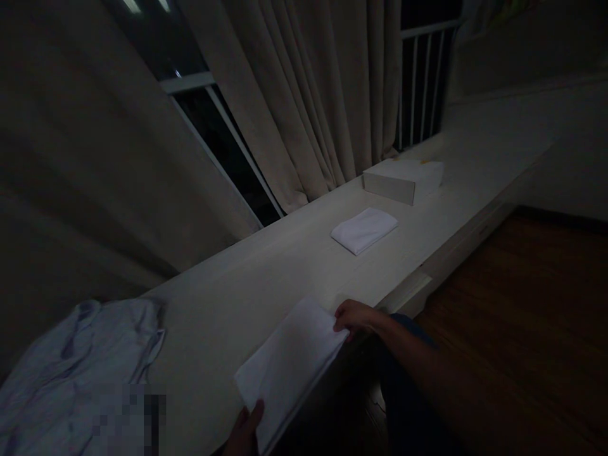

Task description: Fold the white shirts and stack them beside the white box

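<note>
A folded white cloth (292, 370) lies near the front edge of the pale tabletop, between my two hands. My right hand (354, 316) pinches its right corner. At the lower left end of the cloth, my left hand (247, 427) grips the edge, with the thumb on top; part of this hand is cut off by the frame's bottom. Farther back on the surface rests a second folded white cloth (365, 230), which neither hand touches.
A white box (403, 180) stands behind the second cloth. Crumpled light fabric (85, 373) covers the left end of the tabletop (209, 316). Curtains (304, 95) hang along the far side, and a dark wooden floor (522, 304) shows at right.
</note>
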